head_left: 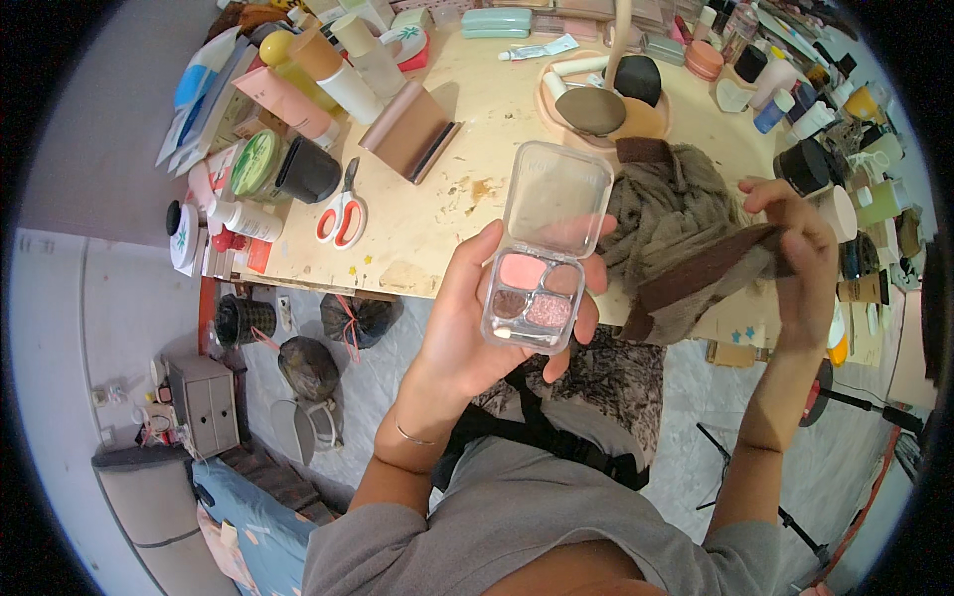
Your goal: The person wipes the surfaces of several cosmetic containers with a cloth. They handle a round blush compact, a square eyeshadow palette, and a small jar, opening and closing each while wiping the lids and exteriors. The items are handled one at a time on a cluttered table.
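My left hand (466,320) holds a small clear plastic eyeshadow palette (509,304) with its see-through lid (557,197) raised. Four pans, pink, brown and glittery, show inside it, and a short applicator (525,337) lies along its lower edge. To the right, my right hand (801,246) grips one end of a dark-brown band on sheer brown stocking-like fabric (671,194). That end is drawn up off the bunched heap on the table. Part of the right hand's grip is blurred.
Red-and-white scissors (344,212) and a rose-brown box-like case (408,134) lie left on the wooden table (477,97). A round mirror (590,112) stands on a tray behind the fabric. Bottles and jars crowd both sides. A tripod (719,462) is on the floor.
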`<state>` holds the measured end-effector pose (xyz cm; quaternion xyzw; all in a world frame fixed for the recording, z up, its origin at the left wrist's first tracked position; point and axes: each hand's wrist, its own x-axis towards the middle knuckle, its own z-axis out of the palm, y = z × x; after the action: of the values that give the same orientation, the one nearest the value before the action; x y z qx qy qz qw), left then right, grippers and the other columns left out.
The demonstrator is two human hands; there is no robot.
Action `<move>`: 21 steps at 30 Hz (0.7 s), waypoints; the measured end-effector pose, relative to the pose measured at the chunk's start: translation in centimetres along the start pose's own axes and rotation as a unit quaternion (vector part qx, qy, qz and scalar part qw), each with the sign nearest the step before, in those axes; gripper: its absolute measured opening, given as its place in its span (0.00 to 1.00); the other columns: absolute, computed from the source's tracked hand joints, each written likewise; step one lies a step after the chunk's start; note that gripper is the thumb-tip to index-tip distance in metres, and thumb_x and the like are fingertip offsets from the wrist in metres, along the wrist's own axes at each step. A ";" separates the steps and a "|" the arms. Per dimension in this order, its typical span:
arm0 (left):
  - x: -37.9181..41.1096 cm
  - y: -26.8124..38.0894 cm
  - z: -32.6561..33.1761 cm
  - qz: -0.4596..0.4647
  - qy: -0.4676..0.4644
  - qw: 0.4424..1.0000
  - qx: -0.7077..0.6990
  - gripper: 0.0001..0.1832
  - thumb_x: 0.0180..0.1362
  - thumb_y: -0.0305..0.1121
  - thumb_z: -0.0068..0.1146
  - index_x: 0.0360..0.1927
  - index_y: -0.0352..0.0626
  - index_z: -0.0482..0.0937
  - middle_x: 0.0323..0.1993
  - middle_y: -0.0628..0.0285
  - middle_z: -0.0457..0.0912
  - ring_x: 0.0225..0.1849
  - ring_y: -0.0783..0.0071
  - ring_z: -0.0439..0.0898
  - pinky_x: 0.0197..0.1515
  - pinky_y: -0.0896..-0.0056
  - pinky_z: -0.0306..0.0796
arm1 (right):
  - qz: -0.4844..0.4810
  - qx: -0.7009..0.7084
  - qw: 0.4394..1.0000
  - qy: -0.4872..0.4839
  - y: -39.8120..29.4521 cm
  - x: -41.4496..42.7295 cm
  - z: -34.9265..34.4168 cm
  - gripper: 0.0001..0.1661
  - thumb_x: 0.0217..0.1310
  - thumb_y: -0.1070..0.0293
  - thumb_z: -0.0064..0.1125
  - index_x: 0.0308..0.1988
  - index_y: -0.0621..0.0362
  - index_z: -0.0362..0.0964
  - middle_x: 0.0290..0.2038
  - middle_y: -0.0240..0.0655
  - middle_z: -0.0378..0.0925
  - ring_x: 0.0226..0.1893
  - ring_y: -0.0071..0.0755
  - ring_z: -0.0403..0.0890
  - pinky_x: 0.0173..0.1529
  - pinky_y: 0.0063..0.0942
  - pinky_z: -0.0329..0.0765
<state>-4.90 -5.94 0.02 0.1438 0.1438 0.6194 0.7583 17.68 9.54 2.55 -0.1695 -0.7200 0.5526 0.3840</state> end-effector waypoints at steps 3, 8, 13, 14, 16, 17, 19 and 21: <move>0.1 -0.3 0.1 0.000 -0.022 1.000 0.008 0.37 0.60 0.56 0.24 0.60 0.32 0.54 0.36 0.56 0.72 0.29 0.68 0.74 0.16 0.72 0.70 | 0.102 0.377 0.905 0.166 -0.5 -0.1 1.7 0.19 0.65 0.55 0.39 0.34 0.60 0.67 0.32 0.37 0.71 0.42 0.35 0.72 0.58 0.36 0.61; 0.3 -0.8 0.5 0.010 -0.023 0.999 0.024 0.33 0.61 0.55 0.23 0.64 0.45 0.48 0.35 0.54 0.71 0.27 0.67 0.74 0.15 0.72 0.70 | -0.020 0.295 0.946 0.133 -0.6 0.5 4.6 0.17 0.64 0.60 0.42 0.41 0.63 0.68 0.36 0.35 0.71 0.38 0.33 0.72 0.52 0.34 0.68; 0.1 -1.2 0.6 0.013 -0.003 0.999 0.048 0.32 0.62 0.55 0.24 0.66 0.53 0.44 0.35 0.53 0.71 0.24 0.68 0.74 0.13 0.73 0.68 | -0.150 -0.230 0.959 0.066 -1.6 0.1 7.3 0.13 0.48 0.79 0.52 0.39 0.62 0.72 0.39 0.37 0.70 0.35 0.34 0.73 0.43 0.27 0.69; 0.0 -1.3 0.6 0.008 0.008 0.999 0.050 0.32 0.61 0.55 0.24 0.66 0.52 0.44 0.34 0.53 0.71 0.23 0.68 0.74 0.12 0.74 0.68 | -0.142 -0.279 0.949 0.050 -2.1 0.2 8.1 0.13 0.48 0.80 0.51 0.38 0.60 0.72 0.40 0.37 0.70 0.35 0.34 0.73 0.42 0.28 0.70; 0.1 -1.5 1.0 0.005 0.017 0.997 0.069 0.33 0.61 0.56 0.24 0.66 0.51 0.45 0.34 0.53 0.71 0.23 0.69 0.73 0.12 0.75 0.67 | -0.147 -0.349 0.925 0.036 -2.4 0.5 9.0 0.15 0.46 0.81 0.50 0.37 0.57 0.74 0.40 0.37 0.70 0.35 0.35 0.72 0.41 0.29 0.70; 0.1 -1.7 1.2 0.010 0.018 0.996 0.087 0.33 0.61 0.56 0.24 0.66 0.50 0.45 0.34 0.53 0.71 0.23 0.69 0.73 0.12 0.75 0.67 | -0.161 -0.369 0.915 0.036 -1.9 0.7 9.4 0.15 0.44 0.81 0.50 0.36 0.56 0.75 0.40 0.37 0.69 0.36 0.36 0.72 0.41 0.29 0.70; 0.2 -1.7 1.2 0.012 0.029 0.995 0.093 0.33 0.62 0.56 0.23 0.66 0.49 0.45 0.33 0.54 0.70 0.22 0.70 0.73 0.11 0.76 0.66 | -0.180 -0.405 0.896 0.014 -1.7 0.8 9.6 0.16 0.41 0.81 0.51 0.35 0.56 0.75 0.40 0.36 0.69 0.36 0.38 0.71 0.41 0.29 0.70; 0.1 -1.4 0.9 0.003 0.048 0.996 0.068 0.33 0.62 0.56 0.23 0.66 0.49 0.46 0.33 0.54 0.70 0.22 0.71 0.73 0.11 0.77 0.66 | -0.184 -0.439 0.879 -0.028 -1.8 0.5 9.7 0.17 0.38 0.80 0.52 0.35 0.56 0.75 0.40 0.35 0.69 0.37 0.39 0.71 0.42 0.30 0.70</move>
<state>-3.29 -6.14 0.25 0.1657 0.2220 0.6162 0.7373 10.48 2.78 3.47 -0.1692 -0.9175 0.1039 0.3447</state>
